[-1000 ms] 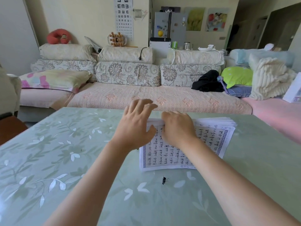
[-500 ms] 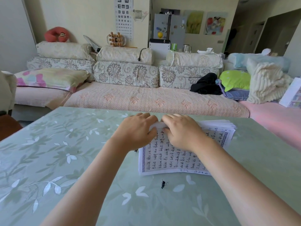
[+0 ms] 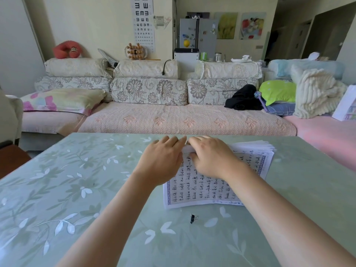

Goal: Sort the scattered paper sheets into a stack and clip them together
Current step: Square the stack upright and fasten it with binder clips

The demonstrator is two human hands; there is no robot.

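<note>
A stack of paper sheets [image 3: 202, 189] with handwritten lines and a blue border lies on the green floral table [image 3: 77, 189], right of centre. Its far right edges fan out unevenly. My left hand [image 3: 161, 160] lies flat at the stack's far left corner, fingers together on the edge. My right hand [image 3: 210, 157] presses down on the far part of the top sheet, fingers curled at the far edge. A small black binder clip [image 3: 193, 218] sits alone on the table just in front of the stack, untouched.
A long sofa [image 3: 173, 120] with floral cushions runs behind the table's far edge. Pillows, a black garment and a cream blanket [image 3: 316, 93] pile at its right end. A dark chair edge [image 3: 9, 160] shows at the left.
My left hand's spread, raised fingers have come down flat and together against the stack's far left corner. My right hand stayed on the far edge. The camera view tilted up slightly.
</note>
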